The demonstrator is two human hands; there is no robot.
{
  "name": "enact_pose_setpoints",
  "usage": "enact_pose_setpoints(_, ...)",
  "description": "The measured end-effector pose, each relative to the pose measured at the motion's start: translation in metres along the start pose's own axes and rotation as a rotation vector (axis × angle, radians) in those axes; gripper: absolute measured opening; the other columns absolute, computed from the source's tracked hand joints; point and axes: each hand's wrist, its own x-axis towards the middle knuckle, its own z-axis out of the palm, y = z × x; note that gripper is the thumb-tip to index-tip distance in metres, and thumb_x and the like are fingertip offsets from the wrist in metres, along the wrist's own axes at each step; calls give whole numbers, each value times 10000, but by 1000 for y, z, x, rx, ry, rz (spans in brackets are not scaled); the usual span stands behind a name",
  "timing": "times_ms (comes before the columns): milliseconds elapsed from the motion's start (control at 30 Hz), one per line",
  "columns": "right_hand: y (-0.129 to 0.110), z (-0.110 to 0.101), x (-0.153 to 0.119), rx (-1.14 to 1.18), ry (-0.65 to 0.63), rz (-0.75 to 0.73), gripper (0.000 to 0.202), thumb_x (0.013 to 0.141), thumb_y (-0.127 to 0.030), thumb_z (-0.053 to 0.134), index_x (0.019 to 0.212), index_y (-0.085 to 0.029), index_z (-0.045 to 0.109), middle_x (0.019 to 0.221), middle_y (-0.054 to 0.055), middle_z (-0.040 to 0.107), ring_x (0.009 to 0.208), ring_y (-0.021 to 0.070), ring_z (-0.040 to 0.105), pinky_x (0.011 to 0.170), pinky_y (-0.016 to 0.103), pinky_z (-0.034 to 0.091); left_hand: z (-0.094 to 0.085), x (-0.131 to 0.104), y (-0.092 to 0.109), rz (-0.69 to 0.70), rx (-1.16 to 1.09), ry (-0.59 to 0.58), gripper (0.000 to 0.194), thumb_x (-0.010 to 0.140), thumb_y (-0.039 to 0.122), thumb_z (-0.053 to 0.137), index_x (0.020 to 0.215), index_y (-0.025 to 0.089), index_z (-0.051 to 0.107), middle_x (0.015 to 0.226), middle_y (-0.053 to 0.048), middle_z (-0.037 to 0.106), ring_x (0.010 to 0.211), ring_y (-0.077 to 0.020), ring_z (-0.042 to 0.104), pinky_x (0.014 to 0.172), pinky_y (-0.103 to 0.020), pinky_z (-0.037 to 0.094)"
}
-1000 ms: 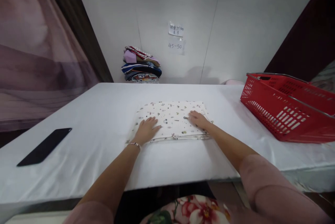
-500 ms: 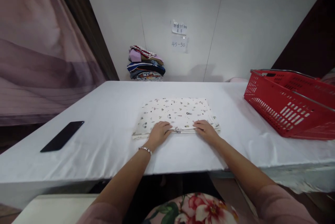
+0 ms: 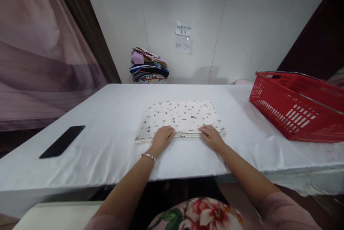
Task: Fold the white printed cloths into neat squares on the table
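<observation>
A white cloth (image 3: 182,115) with small printed figures lies folded in layers on the white-covered table, its long side towards me. My left hand (image 3: 163,137), with a bracelet at the wrist, grips the cloth's near edge left of its middle, thumb below and fingers on top. Farther right on the same edge, my right hand (image 3: 211,137) pinches the layers between thumb and fingers. The fingertips of both hands point towards each other, with a stretch of the folded edge showing between them.
A black phone-like slab (image 3: 62,142) lies on the table (image 3: 107,115) at the left. At the right stands a red plastic basket (image 3: 295,110) with metal handles. Folded fabrics (image 3: 149,66) are stacked by the back wall, near paper notes (image 3: 183,45).
</observation>
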Motion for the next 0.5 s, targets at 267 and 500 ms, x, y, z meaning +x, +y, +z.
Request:
enact_pose_setpoints(267, 2, 2, -2, 38, 92, 38, 150, 827, -161, 440, 865, -217, 574, 937, 48, 613, 889, 184, 559, 796, 340, 460, 14, 2, 6, 12, 55, 137, 220, 831, 85, 435, 952, 186, 588, 1127, -60, 598, 1023, -185, 535, 866, -350, 447)
enact_pose_setpoints(500, 7, 7, -3, -65, 95, -101, 226, 830, -119, 435, 873, -220, 632, 1115, 78, 582, 1048, 195, 526, 880, 379, 462, 16, 6, 18, 145, 211, 35, 247, 813, 53, 433, 879, 187, 629, 1156, -77, 581, 1052, -223, 518, 862, -386, 436)
